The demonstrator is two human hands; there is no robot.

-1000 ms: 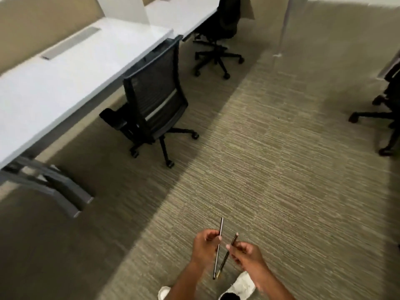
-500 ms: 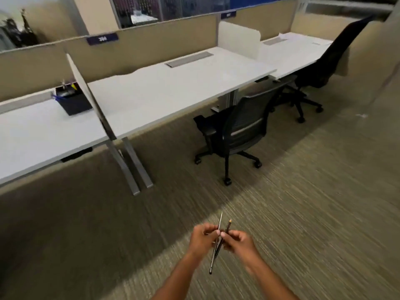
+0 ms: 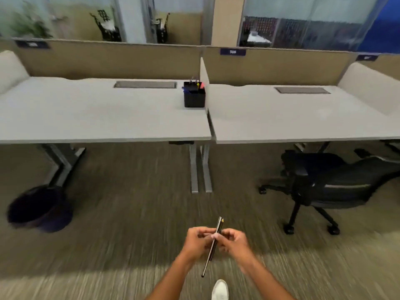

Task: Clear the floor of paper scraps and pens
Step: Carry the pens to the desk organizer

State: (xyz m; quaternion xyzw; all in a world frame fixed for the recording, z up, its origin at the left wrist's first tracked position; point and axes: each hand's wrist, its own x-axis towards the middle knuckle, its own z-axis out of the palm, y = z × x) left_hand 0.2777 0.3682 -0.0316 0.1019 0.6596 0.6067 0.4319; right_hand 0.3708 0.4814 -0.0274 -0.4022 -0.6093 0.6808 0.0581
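Two pens [image 3: 214, 241], side by side, are pinched between the fingers of the left hand [image 3: 198, 240] and right hand [image 3: 232, 240]. Pickup looks done; next they probably go into the black organizer [image 3: 194, 98] on the desk [image 3: 97, 118], well ahead.

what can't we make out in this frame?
Head view only:
- Pens: middles hidden by both hands' grip; left hand, right hand.
- Holder: contents too small.
- Bin: motion-blurred, inside dark.
- Chair: cut off by right edge.
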